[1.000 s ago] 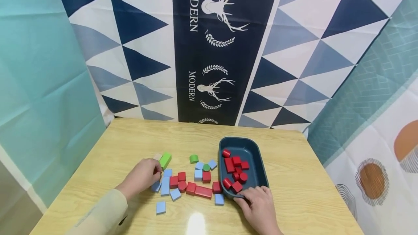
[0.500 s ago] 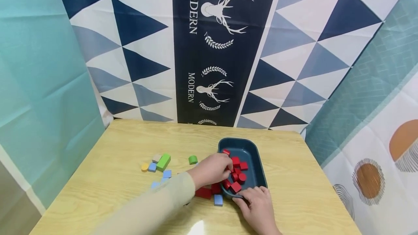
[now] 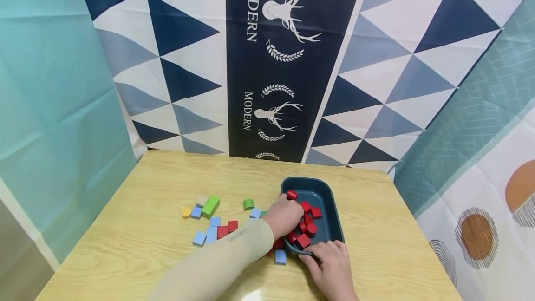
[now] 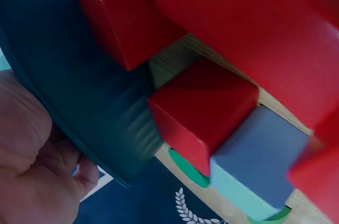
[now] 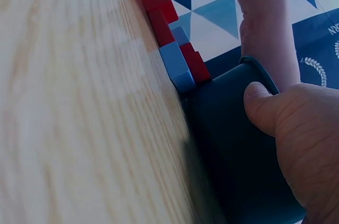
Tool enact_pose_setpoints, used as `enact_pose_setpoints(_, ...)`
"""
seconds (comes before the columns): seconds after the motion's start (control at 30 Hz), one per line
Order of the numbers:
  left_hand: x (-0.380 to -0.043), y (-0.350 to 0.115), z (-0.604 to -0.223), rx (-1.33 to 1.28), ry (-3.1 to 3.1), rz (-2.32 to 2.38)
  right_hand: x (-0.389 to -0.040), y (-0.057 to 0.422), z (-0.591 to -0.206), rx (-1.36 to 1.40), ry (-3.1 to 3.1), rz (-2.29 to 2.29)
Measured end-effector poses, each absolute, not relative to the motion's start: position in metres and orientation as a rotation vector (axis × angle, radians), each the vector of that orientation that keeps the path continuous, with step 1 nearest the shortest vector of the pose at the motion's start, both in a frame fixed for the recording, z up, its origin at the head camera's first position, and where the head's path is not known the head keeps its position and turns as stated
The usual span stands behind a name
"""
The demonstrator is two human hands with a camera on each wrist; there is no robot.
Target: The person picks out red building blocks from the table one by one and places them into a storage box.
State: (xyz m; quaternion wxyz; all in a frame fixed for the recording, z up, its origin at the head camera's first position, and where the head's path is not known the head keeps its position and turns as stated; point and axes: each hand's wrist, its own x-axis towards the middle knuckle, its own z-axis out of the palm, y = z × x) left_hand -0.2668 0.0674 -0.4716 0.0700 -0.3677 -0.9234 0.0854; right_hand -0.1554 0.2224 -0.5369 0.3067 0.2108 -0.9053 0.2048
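A dark blue tray (image 3: 337, 212) stands right of the table's middle, with several red blocks (image 3: 311, 229) inside. My left hand (image 3: 284, 217) reaches over its left rim, fingers down among those blocks. In the left wrist view the left hand (image 4: 32, 166) shows beyond the tray wall (image 4: 79, 75), its fingertips partly hidden; I cannot tell whether it holds a block. My right hand (image 3: 330, 264) grips the tray's near right corner. The right thumb (image 5: 259, 105) presses the outer wall in the right wrist view, while the fingers lie over the rim.
Left of the tray lie loose red blocks (image 3: 232, 226), blue blocks (image 3: 199, 238), a long green block (image 3: 211, 207), a green arched block (image 3: 248, 204) and a yellow round block (image 3: 186, 212). One blue block (image 3: 280, 257) sits close to the tray's near left corner. My left sleeve covers some blocks.
My left hand has moved right from the blue and green blocks to the tray, and over the last half second shifts slightly within it. The right hand keeps its grip on the tray.
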Motion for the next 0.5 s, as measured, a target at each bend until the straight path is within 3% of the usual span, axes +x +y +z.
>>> enact_pose_setpoints(0.27,-0.27,0.066,-0.477,-1.094,-2.773,0.181,-0.153,0.219,-0.53,0.542,-2.39,0.536)
enact_pose_setpoints(0.5,-0.268,0.027,-0.473,-1.184,-2.734,-0.427,-0.153,0.217,-0.53,0.518,-2.419,0.527)
